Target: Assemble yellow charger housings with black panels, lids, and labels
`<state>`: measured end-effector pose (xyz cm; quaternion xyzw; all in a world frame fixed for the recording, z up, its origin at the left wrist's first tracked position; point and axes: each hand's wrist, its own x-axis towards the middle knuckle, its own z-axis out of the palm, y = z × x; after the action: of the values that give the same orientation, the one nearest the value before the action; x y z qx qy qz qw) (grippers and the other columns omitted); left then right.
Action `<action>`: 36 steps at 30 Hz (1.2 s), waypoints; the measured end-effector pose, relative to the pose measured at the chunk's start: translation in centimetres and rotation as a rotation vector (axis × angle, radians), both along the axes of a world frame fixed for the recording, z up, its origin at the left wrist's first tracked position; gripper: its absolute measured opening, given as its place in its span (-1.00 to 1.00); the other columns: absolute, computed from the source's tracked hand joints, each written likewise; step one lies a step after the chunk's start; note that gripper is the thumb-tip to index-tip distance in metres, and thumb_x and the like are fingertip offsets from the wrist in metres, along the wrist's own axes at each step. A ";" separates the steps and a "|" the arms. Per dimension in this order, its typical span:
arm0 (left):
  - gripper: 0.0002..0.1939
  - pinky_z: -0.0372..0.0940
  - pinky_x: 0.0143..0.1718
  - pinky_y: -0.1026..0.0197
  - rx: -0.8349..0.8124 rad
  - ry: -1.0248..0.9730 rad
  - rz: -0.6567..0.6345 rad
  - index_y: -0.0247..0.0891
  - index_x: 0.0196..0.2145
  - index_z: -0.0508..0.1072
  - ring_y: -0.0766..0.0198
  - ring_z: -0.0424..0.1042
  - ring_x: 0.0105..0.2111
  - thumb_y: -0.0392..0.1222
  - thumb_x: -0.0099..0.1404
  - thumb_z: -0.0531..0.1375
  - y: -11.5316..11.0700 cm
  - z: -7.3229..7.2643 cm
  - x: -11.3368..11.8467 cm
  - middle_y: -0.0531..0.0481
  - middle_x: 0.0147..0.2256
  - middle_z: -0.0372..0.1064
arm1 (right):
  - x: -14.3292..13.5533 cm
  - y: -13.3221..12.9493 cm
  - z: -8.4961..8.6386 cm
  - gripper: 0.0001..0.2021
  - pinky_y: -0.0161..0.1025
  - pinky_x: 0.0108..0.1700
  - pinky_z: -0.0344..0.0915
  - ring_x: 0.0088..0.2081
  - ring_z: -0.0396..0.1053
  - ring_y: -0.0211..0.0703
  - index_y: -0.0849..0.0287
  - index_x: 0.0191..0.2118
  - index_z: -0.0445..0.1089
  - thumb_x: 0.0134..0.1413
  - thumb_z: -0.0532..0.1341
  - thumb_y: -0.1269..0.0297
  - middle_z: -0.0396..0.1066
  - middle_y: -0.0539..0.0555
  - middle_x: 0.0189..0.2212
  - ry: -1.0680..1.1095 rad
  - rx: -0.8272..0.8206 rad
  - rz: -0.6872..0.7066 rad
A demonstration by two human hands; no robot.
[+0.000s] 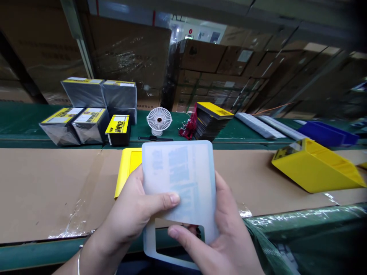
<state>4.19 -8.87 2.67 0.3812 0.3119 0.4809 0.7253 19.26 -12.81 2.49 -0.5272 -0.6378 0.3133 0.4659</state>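
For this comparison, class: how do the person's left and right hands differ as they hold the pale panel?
The left hand has its thumb on the solid face of the pale panel; the right hand has its thumb over the cut-out. The left hand has a bracelet at its wrist; the right hand shows none. Both grip the panel, from opposite sides.

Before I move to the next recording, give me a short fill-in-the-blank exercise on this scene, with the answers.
1. The left hand and right hand hold a pale panel with rounded ____.
2. The white desk fan stands on a ____ surface.
3. The storage bin on the cardboard is ____.
4. A thin bracelet circles the ____ wrist.

Missing words: corners; green; yellow; left.
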 end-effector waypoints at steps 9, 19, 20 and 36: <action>-0.47 0.48 -0.31 0.16 -0.020 0.149 0.128 -0.24 -0.13 0.39 0.06 0.53 -0.26 -0.23 -0.08 0.44 0.2 0.7 0.5 -0.05 -0.26 0.54 | -1.0 -0.6 -0.2 -0.08 -0.29 -0.58 0.47 -0.26 0.48 0.05 -0.02 0.29 -0.13 -0.18 0.34 0.32 0.30 0.22 0.04 -0.059 -0.049 -0.107; -0.30 0.47 -0.29 0.25 0.021 0.384 0.248 -0.14 -0.08 0.33 0.09 0.52 -0.20 -0.12 -0.20 0.48 0.0 0.4 0.8 0.00 -0.18 0.52 | -0.9 -0.7 -0.4 -0.10 -0.27 -0.53 0.48 -0.24 0.47 0.03 0.01 0.30 -0.13 -0.16 0.34 0.31 0.29 0.21 0.06 -0.116 -0.027 -0.114; -0.29 0.47 -0.27 0.23 0.028 0.399 0.241 -0.14 -0.07 0.32 0.09 0.52 -0.19 -0.11 -0.19 0.48 0.0 0.5 0.7 -0.01 -0.17 0.51 | -0.9 -0.6 -0.4 -0.09 -0.27 -0.51 0.49 -0.21 0.46 0.04 0.01 0.30 -0.14 -0.15 0.34 0.31 0.29 0.21 0.05 -0.114 -0.023 -0.101; -0.41 0.49 -0.48 0.25 -0.046 0.266 0.240 -0.12 -0.16 0.39 0.08 0.55 -0.36 -0.18 -0.18 0.48 -0.5 0.5 0.5 0.05 -0.31 0.55 | -1.5 -1.5 0.0 -0.01 -0.30 -0.57 0.48 -0.15 0.45 0.14 -0.08 0.31 -0.15 -0.23 0.39 0.29 0.16 0.19 0.17 -0.121 -0.065 -0.154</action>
<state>4.67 -9.40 3.14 0.3849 0.4592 0.5020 0.6237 17.75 -14.29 2.50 -0.6076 -0.6116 0.2648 0.4320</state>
